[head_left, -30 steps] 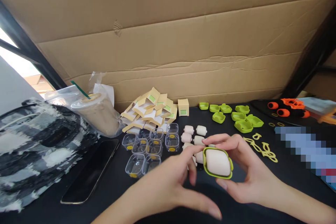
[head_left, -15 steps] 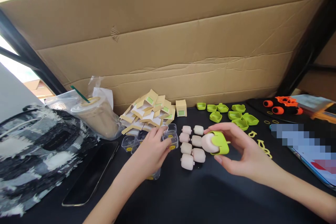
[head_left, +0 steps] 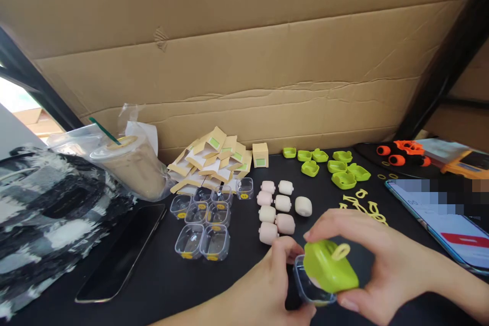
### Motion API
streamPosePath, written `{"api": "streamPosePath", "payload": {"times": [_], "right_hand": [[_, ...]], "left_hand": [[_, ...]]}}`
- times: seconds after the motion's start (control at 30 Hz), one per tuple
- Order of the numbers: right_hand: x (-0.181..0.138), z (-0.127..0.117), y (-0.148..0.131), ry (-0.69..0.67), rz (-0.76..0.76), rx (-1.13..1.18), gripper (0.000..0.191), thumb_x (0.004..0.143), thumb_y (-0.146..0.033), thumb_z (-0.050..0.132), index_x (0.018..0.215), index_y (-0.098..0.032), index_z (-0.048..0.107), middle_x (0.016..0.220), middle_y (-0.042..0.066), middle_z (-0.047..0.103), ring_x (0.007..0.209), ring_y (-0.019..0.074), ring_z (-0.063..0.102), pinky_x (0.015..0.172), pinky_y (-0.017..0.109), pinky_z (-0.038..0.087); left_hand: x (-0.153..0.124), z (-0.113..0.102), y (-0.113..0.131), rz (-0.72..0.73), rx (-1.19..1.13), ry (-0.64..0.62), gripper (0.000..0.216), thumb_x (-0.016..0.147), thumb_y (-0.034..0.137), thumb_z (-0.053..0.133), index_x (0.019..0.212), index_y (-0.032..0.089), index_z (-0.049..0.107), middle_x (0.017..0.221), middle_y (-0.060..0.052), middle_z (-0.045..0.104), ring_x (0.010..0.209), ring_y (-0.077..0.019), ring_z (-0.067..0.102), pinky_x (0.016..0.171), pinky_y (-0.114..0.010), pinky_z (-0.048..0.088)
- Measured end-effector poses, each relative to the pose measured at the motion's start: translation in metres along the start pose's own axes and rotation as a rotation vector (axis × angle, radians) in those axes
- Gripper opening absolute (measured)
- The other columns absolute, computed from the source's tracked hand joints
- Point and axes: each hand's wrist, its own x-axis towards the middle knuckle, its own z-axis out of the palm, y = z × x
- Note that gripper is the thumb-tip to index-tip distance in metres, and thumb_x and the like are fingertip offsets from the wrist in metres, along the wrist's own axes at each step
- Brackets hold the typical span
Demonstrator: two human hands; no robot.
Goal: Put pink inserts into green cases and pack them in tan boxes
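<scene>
My left hand (head_left: pixel 273 280) grips a small clear plastic cup (head_left: pixel 301 281) by its sides, near the front of the black table. Between the fingers of my right hand (head_left: pixel 389 257) is a glossy green lid (head_left: pixel 330 267) with a yellow loop (head_left: pixel 341 251) on top. The lid is tilted over the cup's opening, and a little of something pale shows beneath its edge. Beyond my hands are several pale pink and cream rounded blocks (head_left: pixel 282 203). Several more clear cups (head_left: pixel 190 241) stand to the left.
Small cardboard boxes (head_left: pixel 214 145) are piled at the back. Green lids (head_left: pixel 344 180) and yellow loops (head_left: pixel 361 193) lie to the right. A phone (head_left: pixel 122 254) and a bagged drink cup (head_left: pixel 133 168) are at left, another phone (head_left: pixel 439 224) and an orange-wheeled toy (head_left: pixel 408 147) at right.
My left hand has moved right from the group of clear cups, bringing one cup with it. My right hand has lowered the green lid toward me and turned it over the cup.
</scene>
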Motion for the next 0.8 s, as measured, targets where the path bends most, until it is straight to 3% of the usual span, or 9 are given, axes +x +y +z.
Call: {"api": "streamPosePath", "payload": {"times": [0.1,0.4,0.57,0.67,0.8], "right_hand": [[0.005,0.009,-0.004,-0.128,-0.032,-0.099,0.048,0.061,-0.016,0.065,0.108,-0.025,0.059,0.088,0.001,0.072,0.072,0.0184,0.068,0.067,0.028,0.051],[0.007,0.013,-0.004,-0.257,-0.077,-0.272,0.042,0.068,-0.017,0.066,0.110,-0.018,0.065,0.081,0.005,0.072,0.069,0.0204,0.066,0.062,0.031,0.050],[0.006,0.007,-0.005,-0.369,-0.046,-0.303,0.052,0.073,-0.038,0.078,0.118,-0.018,0.062,0.095,0.006,0.074,0.079,0.0230,0.070,0.067,0.034,0.056],[0.004,0.007,-0.003,-0.375,-0.071,-0.344,0.062,0.070,-0.044,0.080,0.121,-0.017,0.060,0.100,0.008,0.074,0.079,0.0244,0.071,0.064,0.035,0.057],[0.002,0.014,-0.006,-0.324,-0.154,-0.387,0.047,0.080,-0.037,0.070,0.120,-0.015,0.061,0.097,0.008,0.076,0.074,0.0237,0.072,0.060,0.033,0.057]], "left_hand": [[0.000,0.002,-0.005,0.009,-0.054,0.035,0.057,0.069,0.019,0.068,0.112,0.018,0.032,0.115,-0.015,0.053,0.110,-0.0279,0.056,0.094,-0.041,0.046],[0.001,0.006,-0.009,-0.049,-0.053,0.067,0.054,0.067,0.017,0.065,0.110,0.018,0.033,0.115,-0.016,0.051,0.112,-0.0325,0.055,0.095,-0.046,0.046],[0.002,0.008,-0.015,-0.025,-0.137,0.085,0.057,0.063,0.018,0.069,0.106,0.020,0.031,0.111,-0.012,0.047,0.106,-0.0310,0.059,0.093,-0.047,0.048],[0.004,0.014,-0.031,0.027,-0.183,0.114,0.066,0.061,0.020,0.075,0.109,0.022,0.029,0.108,-0.010,0.047,0.106,-0.0300,0.059,0.094,-0.048,0.048],[0.006,0.022,-0.054,0.097,-0.187,0.117,0.087,0.057,0.022,0.083,0.119,0.021,0.022,0.112,-0.012,0.050,0.108,-0.0286,0.058,0.094,-0.047,0.049]]}}
